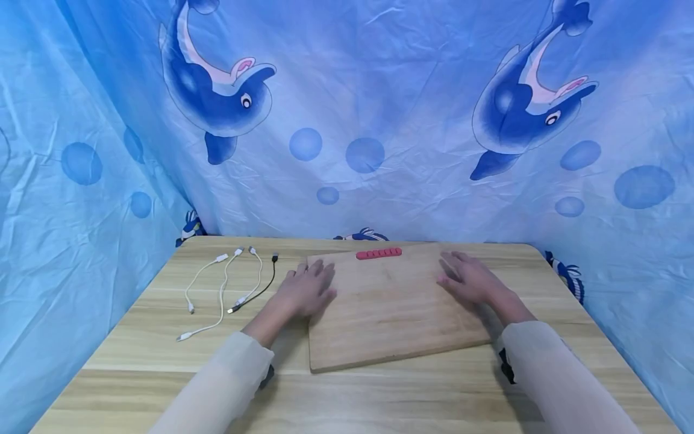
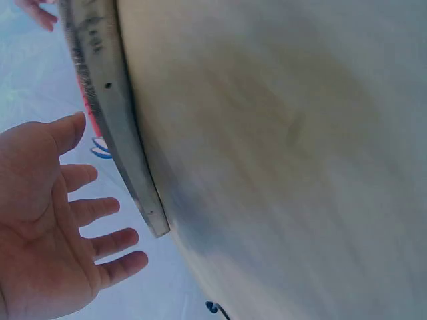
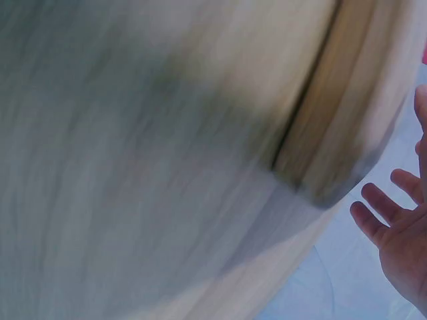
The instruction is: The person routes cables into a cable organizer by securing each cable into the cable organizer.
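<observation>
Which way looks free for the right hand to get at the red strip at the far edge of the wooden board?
Probably yes, straight ahead: the right hand rests open on the wooden board, and only bare board lies between its fingers and the red strip.

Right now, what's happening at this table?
A person's left hand and right hand hover, fingers spread, over opposite sides of a wooden cutting board lying on the wooden table. A red cable clip strip sits at the board's far edge. Several charging cables lie loose to the left.
</observation>
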A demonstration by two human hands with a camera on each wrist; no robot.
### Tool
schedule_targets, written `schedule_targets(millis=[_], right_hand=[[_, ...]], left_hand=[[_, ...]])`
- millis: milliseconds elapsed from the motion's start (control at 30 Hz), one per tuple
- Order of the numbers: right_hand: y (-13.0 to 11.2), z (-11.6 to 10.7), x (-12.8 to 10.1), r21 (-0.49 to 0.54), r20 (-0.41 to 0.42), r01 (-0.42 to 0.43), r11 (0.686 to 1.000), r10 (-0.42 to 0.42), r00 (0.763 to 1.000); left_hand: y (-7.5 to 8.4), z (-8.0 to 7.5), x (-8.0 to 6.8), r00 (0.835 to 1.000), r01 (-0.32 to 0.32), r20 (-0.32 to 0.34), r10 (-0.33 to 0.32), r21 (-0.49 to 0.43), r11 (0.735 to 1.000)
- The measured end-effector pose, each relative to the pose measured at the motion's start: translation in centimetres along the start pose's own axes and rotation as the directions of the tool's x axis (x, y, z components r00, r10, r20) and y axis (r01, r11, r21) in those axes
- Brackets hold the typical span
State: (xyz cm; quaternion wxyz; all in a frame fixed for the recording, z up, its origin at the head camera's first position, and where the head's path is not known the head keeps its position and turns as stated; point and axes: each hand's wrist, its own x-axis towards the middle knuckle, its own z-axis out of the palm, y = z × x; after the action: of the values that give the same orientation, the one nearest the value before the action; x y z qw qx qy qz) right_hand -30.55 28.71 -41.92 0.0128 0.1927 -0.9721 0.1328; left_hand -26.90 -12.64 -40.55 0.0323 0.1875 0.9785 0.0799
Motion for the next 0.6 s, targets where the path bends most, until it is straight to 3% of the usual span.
schedule_targets(millis=[233, 600], right_hand=[[-0.2, 0.1, -0.1, -0.071, 0.001, 0.086, 0.994, -0.086, 0.996], [-0.7, 0.5, 0.0, -0.066, 0.078, 0.065, 0.996, -0.060, 0.995]], left_hand=[[0.2, 0.2, -0.8, 0.998, -0.060, 0.005, 0.060, 0.044, 0.997], [0.0, 1.2, -2.1, 0.977, -0.210, 0.042, 0.207, 0.070, 0.975]])
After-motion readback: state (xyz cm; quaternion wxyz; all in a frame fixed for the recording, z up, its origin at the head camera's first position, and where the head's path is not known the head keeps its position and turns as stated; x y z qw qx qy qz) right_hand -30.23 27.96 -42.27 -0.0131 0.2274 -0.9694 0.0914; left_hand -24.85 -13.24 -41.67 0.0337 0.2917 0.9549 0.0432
